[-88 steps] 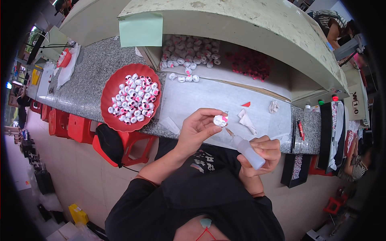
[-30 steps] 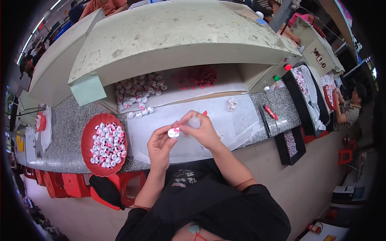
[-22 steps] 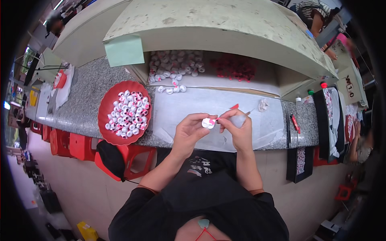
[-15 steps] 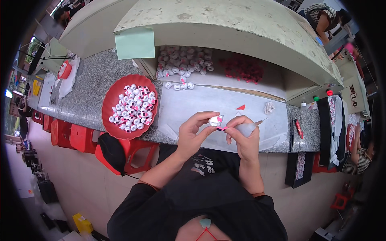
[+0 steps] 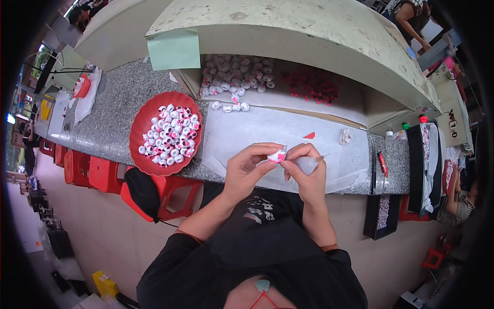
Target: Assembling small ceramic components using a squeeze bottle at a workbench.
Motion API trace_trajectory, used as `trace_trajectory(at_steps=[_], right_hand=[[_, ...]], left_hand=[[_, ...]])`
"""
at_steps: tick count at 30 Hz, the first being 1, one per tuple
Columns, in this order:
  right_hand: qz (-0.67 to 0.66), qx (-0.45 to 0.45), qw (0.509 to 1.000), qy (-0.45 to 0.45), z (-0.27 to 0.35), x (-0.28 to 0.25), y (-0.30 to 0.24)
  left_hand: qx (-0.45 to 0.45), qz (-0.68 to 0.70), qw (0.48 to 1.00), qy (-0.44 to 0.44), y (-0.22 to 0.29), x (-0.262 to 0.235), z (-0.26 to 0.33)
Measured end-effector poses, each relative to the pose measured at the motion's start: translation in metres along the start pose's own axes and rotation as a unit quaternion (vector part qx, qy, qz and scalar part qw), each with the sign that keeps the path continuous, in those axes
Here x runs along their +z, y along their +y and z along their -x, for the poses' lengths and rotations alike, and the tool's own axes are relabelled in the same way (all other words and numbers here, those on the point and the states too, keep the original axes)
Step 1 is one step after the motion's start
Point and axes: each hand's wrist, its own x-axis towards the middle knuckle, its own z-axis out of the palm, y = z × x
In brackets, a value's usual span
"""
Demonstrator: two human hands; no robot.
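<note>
Between the fingertips of my left hand [image 5: 244, 169] is a small white figure with pink patches [image 5: 278, 156]. My right hand [image 5: 312, 177] meets it there, thumb and forefinger pressed at the pink part on the figure's near side. A clear squeeze bottle with a thin needle tip [image 5: 307, 165] is also tucked in the right hand, its tip pointing right, away from the figure. Both hands are above white paper [image 5: 242, 134] on the bench. Left of them, a red scalloped bowl [image 5: 138, 121] holds many similar white, pink and black figures.
Under the shelf [image 5: 319, 41] lie a heap of white figures [image 5: 236, 72] and a pile of pink pieces [image 5: 311, 87]. A red scrap [image 5: 309, 135], crumpled tissue [image 5: 345, 136] and a red-handled tool [image 5: 383, 165] lie on the right. Black trays [image 5: 416, 165] and capped bottles stand farther right.
The pink piece in my right fingers has come up against the white figure; before, it showed apart below it. My right hand has shifted slightly left with the bottle.
</note>
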Motion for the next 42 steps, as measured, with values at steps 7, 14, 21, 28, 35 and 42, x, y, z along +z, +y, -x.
trace_trajectory(at_steps=[7, 14, 21, 28, 35, 42], right_hand=[[0.035, -0.004, 0.996, -0.076, -0.001, 0.002, -0.01], [-0.015, -0.015, 0.995, -0.094, 0.002, -0.004, 0.0], [-0.059, -0.001, 0.997, -0.05, 0.004, 0.001, -0.002], [-0.018, 0.005, 0.997, -0.072, 0.004, 0.0, -0.004], [-0.011, 0.0, 0.998, -0.067, 0.003, 0.0, 0.001], [-0.032, 0.041, 0.994, -0.1, 0.013, 0.002, -0.007]], left_hand=[[-0.054, 0.05, 0.997, -0.024, 0.005, -0.005, 0.005], [0.0, 0.016, 0.997, -0.081, 0.002, -0.008, 0.002], [-0.025, 0.03, 0.997, -0.069, 0.006, -0.002, 0.002], [0.008, -0.014, 0.998, -0.054, -0.001, -0.004, 0.007], [-0.016, 0.037, 0.999, -0.023, -0.001, 0.0, 0.008], [0.059, 0.059, 0.993, -0.081, -0.002, -0.004, 0.008]])
